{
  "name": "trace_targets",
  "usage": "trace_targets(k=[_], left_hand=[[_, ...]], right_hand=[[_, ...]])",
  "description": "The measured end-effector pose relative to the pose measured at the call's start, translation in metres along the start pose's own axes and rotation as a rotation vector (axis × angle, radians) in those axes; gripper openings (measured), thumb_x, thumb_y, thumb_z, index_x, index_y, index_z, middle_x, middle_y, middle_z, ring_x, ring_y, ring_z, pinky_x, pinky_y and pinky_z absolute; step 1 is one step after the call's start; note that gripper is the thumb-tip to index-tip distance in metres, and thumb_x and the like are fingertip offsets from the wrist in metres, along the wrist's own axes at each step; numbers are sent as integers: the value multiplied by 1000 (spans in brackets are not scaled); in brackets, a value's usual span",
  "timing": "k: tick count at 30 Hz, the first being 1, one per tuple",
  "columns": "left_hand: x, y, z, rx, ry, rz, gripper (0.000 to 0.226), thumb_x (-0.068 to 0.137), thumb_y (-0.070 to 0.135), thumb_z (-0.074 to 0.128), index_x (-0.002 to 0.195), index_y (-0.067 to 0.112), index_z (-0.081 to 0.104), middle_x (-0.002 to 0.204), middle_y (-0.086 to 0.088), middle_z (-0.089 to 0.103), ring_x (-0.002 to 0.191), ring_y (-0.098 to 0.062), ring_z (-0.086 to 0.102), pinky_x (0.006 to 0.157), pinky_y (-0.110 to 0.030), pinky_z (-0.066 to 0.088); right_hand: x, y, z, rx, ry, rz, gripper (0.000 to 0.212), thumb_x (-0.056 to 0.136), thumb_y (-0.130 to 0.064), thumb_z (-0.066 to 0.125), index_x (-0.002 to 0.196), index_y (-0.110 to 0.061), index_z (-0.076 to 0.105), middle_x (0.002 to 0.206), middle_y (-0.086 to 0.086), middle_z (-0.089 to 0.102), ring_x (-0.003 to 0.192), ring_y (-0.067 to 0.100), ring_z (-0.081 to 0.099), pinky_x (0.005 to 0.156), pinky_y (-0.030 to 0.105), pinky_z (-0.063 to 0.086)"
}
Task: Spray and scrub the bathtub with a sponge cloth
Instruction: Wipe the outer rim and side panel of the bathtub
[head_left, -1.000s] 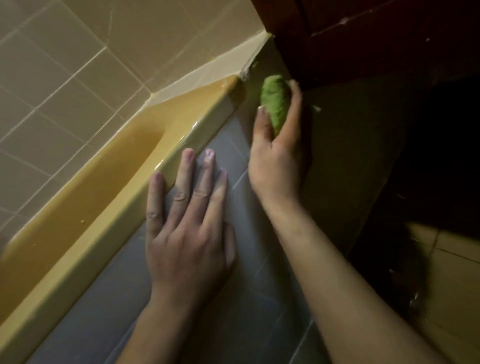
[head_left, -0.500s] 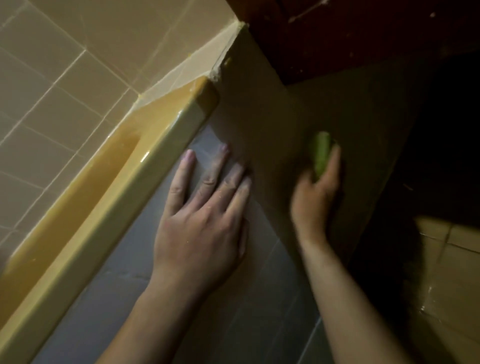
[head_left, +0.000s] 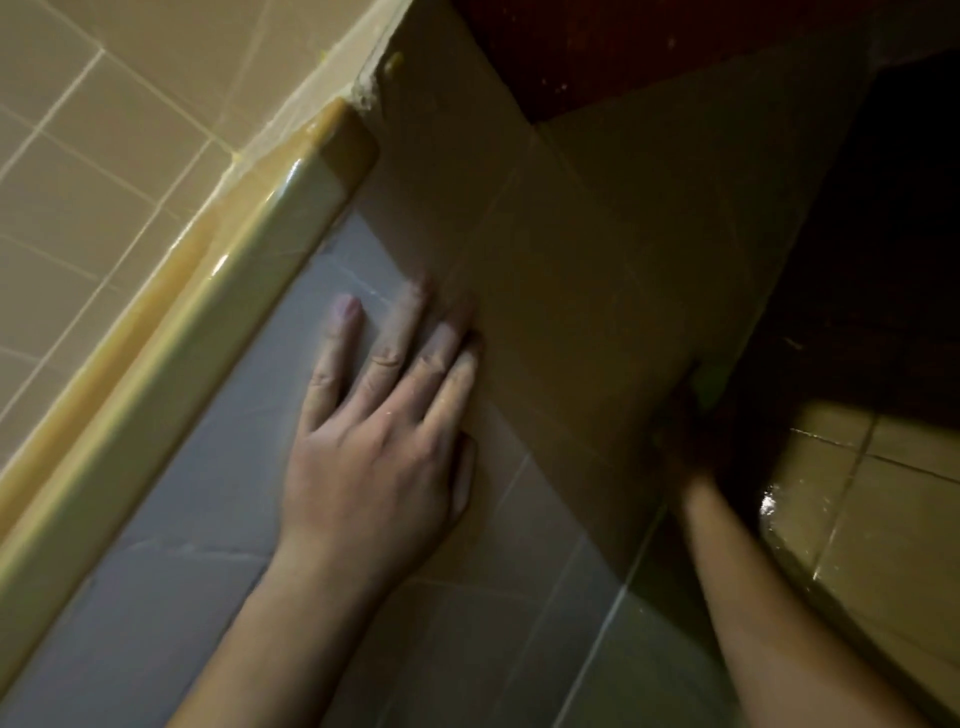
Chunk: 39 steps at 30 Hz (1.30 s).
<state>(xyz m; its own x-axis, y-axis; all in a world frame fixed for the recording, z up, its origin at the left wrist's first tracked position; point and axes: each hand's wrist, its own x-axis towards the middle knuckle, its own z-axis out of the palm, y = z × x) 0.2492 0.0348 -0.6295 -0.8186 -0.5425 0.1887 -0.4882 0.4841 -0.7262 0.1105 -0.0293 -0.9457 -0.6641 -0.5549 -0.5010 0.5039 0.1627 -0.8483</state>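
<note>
The yellow bathtub rim (head_left: 218, 291) runs diagonally from lower left to the top middle. Below it lies the tub's tiled outer side (head_left: 545, 291), grey where lit and brown in shadow. My left hand (head_left: 374, 436) rests flat on those tiles with its fingers spread, holding nothing. My right hand (head_left: 685, 436) is low on the tiled side, near the floor, in deep shadow. It grips the green sponge cloth (head_left: 714, 384), of which only a small dim patch shows above the fingers.
Beige wall tiles (head_left: 88, 156) fill the upper left behind the tub. A dark red-brown door or cabinet (head_left: 623, 47) stands at the top right. Wet, glossy floor tiles (head_left: 872, 509) show at the right, partly in black shadow.
My right hand has swept the sponge cloth down the tiled side, from the top corner by the rim to near the floor. My left hand stayed flat on the tiles.
</note>
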Motion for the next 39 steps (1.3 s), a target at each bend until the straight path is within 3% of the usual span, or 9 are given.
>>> trace_targets(k=[3, 7, 9, 12, 15, 19, 25, 32, 39], left_hand=[[-6, 1, 0, 10, 7, -11, 62, 85, 31, 54, 142, 8, 63, 158, -10, 49, 155, -27, 29, 130, -52, 11], [-10, 1, -1, -8, -27, -28, 64, 85, 31, 60, 145, 10, 59, 162, -8, 44, 157, -26, 27, 129, -52, 13], [-15, -1, -6, 13, -65, -33, 71, 83, 31, 63, 151, 10, 54, 166, -7, 38, 159, -27, 23, 130, -51, 11], [-24, -6, -14, 42, -89, -32, 77, 85, 33, 61, 156, 11, 45, 169, -7, 30, 160, -28, 18, 131, -51, 7], [-35, -10, -19, 48, -64, -66, 75, 86, 33, 58, 156, 9, 45, 170, -9, 28, 160, -31, 15, 131, -53, 7], [-42, -10, -24, -50, 76, -182, 69, 88, 27, 62, 152, 6, 50, 167, -11, 35, 159, -33, 20, 131, -51, 5], [-54, -14, -30, -96, 216, -288, 64, 86, 18, 63, 147, 3, 55, 165, -14, 37, 158, -33, 25, 130, -52, 11], [-84, -39, -45, -95, 293, -319, 57, 86, 13, 61, 143, 1, 60, 161, -16, 42, 155, -33, 32, 128, -57, 21], [-98, -38, -41, -103, 375, -360, 53, 92, 13, 52, 144, 2, 59, 158, -16, 46, 152, -31, 37, 127, -56, 22]], right_hand=[[-39, -3, 8, 10, -28, -252, 64, 101, -44, 51, 159, -25, 31, 160, 8, 40, 146, 27, 41, 121, 47, 34], [-82, -11, 10, -157, 42, -630, 52, 104, -29, 54, 150, -9, 44, 149, 9, 49, 131, 11, 45, 110, 13, 33], [-74, -6, 4, -113, 125, -504, 52, 105, -30, 58, 151, -8, 46, 146, 16, 54, 129, 12, 47, 105, 12, 36], [-54, 12, 23, 620, -19, 132, 35, 97, -26, 69, 128, -9, 70, 114, 22, 73, 110, 29, 67, 80, 37, 59], [-46, 24, 35, 292, -12, -177, 53, 88, -70, 62, 137, -49, 58, 146, -2, 57, 133, 21, 57, 104, 41, 48], [-128, -104, 44, 269, 26, -334, 58, 103, -15, 52, 158, -14, 34, 157, 14, 40, 142, 25, 42, 118, 45, 38], [-176, -176, 59, 43, -19, -1131, 53, 105, -36, 51, 151, -12, 48, 154, 13, 49, 143, 33, 47, 112, 56, 41], [-177, -152, 52, 145, 45, -293, 58, 106, -16, 45, 161, -11, 27, 160, 21, 37, 143, 37, 43, 116, 37, 32], [-260, -234, 64, -4, -151, -1437, 55, 102, -40, 53, 150, -14, 50, 156, 6, 49, 142, 36, 46, 112, 56, 37]])
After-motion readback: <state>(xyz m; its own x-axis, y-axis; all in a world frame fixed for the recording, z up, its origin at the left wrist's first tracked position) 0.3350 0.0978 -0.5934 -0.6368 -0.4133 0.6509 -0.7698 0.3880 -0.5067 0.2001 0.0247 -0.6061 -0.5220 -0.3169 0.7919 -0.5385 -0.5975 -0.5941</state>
